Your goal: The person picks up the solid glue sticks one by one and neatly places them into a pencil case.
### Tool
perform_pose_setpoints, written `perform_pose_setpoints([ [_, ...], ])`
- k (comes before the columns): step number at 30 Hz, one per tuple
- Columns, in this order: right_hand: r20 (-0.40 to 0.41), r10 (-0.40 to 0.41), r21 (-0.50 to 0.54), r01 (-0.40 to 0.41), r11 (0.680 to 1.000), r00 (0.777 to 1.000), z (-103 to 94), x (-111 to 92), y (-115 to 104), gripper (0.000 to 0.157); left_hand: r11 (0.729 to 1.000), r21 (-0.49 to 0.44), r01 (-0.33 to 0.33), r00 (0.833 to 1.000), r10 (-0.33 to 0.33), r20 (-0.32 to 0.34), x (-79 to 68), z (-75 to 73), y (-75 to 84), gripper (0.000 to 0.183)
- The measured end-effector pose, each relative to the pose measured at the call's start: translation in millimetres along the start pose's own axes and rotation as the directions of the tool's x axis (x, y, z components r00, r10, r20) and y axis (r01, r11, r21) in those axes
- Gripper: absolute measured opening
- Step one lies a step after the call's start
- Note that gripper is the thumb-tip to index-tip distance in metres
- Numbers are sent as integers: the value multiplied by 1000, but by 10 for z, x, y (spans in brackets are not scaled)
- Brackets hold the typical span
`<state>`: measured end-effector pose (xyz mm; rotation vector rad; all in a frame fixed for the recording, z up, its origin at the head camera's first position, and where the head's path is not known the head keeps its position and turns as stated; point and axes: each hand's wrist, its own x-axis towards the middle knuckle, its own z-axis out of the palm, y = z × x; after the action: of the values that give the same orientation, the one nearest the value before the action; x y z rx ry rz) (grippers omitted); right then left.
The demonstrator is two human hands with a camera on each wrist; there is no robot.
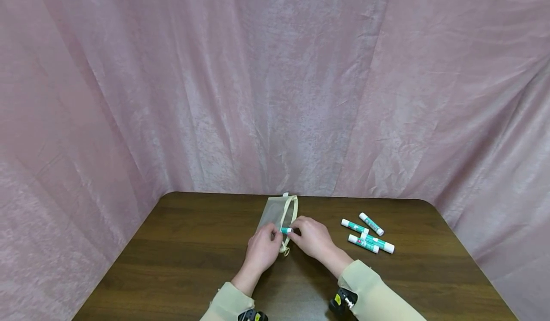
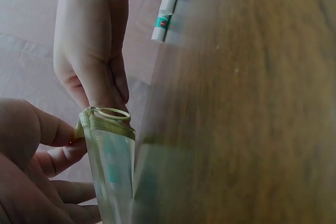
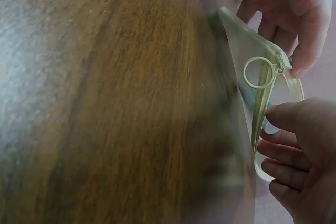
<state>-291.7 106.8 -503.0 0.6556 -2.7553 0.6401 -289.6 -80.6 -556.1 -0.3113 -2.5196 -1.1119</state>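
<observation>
A mesh zipper pouch (image 1: 271, 211) with cream edging lies toward the back middle of the table, its zippered opening facing right. My left hand (image 1: 263, 248) pinches the pouch's edge between thumb and index finger at the near end of the opening. A teal glue stick (image 1: 286, 230) with white ends is partly inside the opening. My right hand (image 1: 313, 237) pinches its white end (image 3: 270, 127) between thumb and fingers. The zipper's pull ring (image 3: 245, 74) hangs at the pouch's near corner. Through the mesh (image 2: 118, 182), a teal shape shows in the left wrist view.
Several more teal-and-white glue sticks (image 1: 372, 239) lie in a loose group to the right of my right hand, some overlapping. The brown wooden table (image 1: 185, 263) has rounded back corners. A pink curtain (image 1: 275, 96) hangs behind it and at both sides.
</observation>
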Motion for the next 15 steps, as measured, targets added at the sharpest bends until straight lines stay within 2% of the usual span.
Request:
perform_pose_setpoints([
  [1,4,-2,2,2,1000,1000,6,9,2,13,1000,-9,19,1000,-19,10,-4,-18,25,19],
  [4,20,-7,13,7,1000,1000,21,34,4,12,1000,-9,24,999,-23,22,2,-4,-8,20],
  [11,43,-13,39,12,999,999,29,39,11,12,999,3,42,999,-42,17,-22,-36,61,19],
  [15,23,-15,30,14,999,1000,25,20,24,10,999,-12,38,999,-38,28,-38,-132,183,17],
])
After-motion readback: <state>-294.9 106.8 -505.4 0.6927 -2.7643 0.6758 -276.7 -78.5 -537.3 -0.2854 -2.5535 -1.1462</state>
